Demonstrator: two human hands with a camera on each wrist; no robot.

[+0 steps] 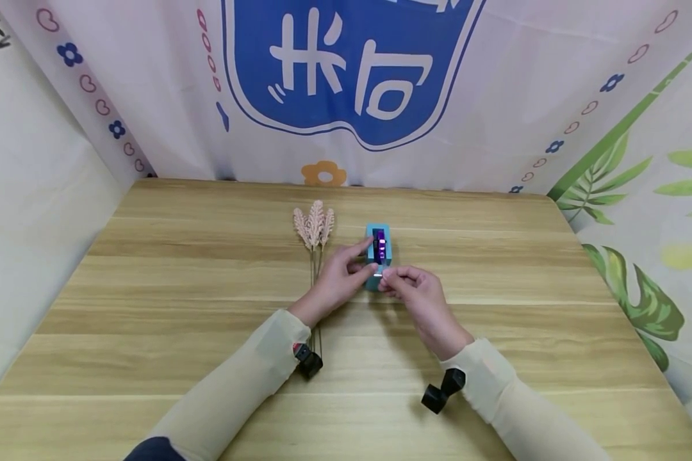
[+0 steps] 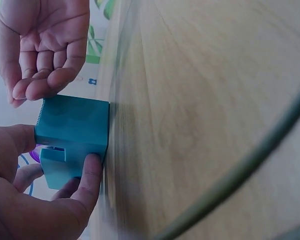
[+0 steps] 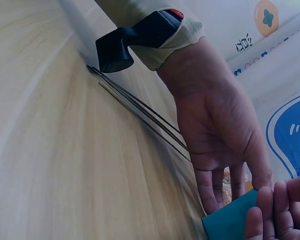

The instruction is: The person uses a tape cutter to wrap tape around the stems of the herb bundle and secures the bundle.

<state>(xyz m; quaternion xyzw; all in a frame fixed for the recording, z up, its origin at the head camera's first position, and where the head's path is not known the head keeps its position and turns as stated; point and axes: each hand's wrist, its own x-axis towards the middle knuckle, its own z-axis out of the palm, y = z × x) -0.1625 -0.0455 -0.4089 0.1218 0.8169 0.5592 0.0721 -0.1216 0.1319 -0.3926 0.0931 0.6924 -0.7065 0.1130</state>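
A teal tape dispenser (image 1: pixel 371 282) stands on the table with a purple tape roll (image 1: pixel 382 246) inside it. My left hand (image 1: pixel 337 276) grips the dispenser from its left side, with thumb and fingers spread over its body, as the left wrist view shows. At the dispenser's near end, by its toothed edge (image 2: pixel 40 111), my right hand (image 1: pixel 425 301) has thumb and fingertips pinched together on the end of the tape. The tape between those fingertips is mostly hidden. In the right wrist view only a corner of the dispenser (image 3: pixel 232 220) shows past the fingers.
Pink feathery flower sprigs (image 1: pixel 315 224) with long thin stems (image 3: pixel 140 112) lie on the wooden table (image 1: pixel 179 288), just left of the dispenser and partly under my left forearm. A printed curtain (image 1: pixel 167 96) hangs behind the table's far edge.
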